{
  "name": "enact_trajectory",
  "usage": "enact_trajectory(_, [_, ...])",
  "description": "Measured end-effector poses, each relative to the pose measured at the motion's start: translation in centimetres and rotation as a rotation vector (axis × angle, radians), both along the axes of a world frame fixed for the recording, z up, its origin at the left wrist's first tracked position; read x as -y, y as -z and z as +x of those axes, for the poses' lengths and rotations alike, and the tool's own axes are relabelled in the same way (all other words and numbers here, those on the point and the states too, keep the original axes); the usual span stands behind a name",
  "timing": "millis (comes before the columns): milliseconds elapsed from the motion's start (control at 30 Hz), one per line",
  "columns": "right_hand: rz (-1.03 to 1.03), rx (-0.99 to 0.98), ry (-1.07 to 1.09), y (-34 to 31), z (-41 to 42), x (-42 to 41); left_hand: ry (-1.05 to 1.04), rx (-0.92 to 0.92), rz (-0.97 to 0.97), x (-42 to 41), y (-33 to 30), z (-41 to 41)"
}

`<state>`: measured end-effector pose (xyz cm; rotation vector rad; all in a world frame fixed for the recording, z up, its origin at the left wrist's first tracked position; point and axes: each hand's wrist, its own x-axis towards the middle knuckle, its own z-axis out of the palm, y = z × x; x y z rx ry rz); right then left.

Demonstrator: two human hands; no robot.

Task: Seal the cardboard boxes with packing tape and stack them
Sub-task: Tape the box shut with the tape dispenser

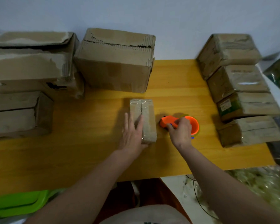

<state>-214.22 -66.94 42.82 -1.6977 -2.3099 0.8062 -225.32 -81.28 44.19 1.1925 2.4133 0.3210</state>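
Yellow desk (87,151). Left hand (132,136) flat on small box (144,120), fingers straight; right hand (181,130) gripping orange tape dispenser (170,121). Seam apparently taped; risk: box sliding on release.

Yellow wood-grain table (176,88) runs L to R, far edge against a pale bluish wall (136,12). Bright green plastic bin/lid (18,202) sits below the table's near edge, bottom L. Thin black cable (199,199) loops over the light floor (176,188) at R, w/ crumpled clear plastic wrap (257,183) beside it.
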Motion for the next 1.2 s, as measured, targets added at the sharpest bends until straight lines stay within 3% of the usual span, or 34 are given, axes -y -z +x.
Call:
enact_trajectory(100, [0.011, 0.203, -0.018, 1.1, 2.1, -0.5, 0.135, -0.047, 0.165, 0.8, 0.6, 1.2])
enact_trajectory(200, [0.039, 0.332, -0.163, 1.6, 3.4, -1.2, 0.0, 0.031, 0.286, 0.1, 0.7, 2.2])
enact_trajectory(300, [0.022, 0.411, -0.243, 1.9, 3.9, -2.5, -0.08, 0.027, 0.28, -1.3, 0.4, 2.8])
enact_trajectory(400, [-0.072, 0.278, -0.233, 1.4, 4.7, -4.1, -0.107, 0.01, 0.263, -2.6, 0.1, 2.9])
enact_trajectory(533, [-0.256, -0.1, -0.206, -0.7, 6.2, -5.8, -0.114, 0.03, 0.191, -3.2, -0.7, 2.9])
enact_trajectory(633, [-0.509, -0.441, -0.223, -3.8, 6.9, -6.3, -0.299, 0.258, 0.286, -4.3, -2.7, 2.7])
enact_trajectory(700, [-0.68, -0.53, -0.296, -5.5, 7.3, -6.6, -0.497, 0.392, 0.378, -6.0, -4.2, 1.7])
enact_trajectory(767, [-0.779, -0.534, -0.388, -6.5, 7.6, -7.1, -0.602, 0.563, 0.412, -7.5, -6.2, 0.6])
enact_trajectory(867, [-0.836, -0.506, -0.459, -7.2, 7.8, -7.8, -0.56, 0.887, 0.339, -8.5, -8.6, 0.0])
enact_trajectory(933, [-0.858, -0.49, -0.485, -7.2, 7.9, -8.3, -0.508, 1.001, 0.348, -8.4, -9.3, -0.1])
enact_trajectory(1200, [-0.976, -0.365, -0.593, -7.5, 7.8, -9.2, -0.539, 1.028, 0.416, -8.0, -8.6, 0.7])
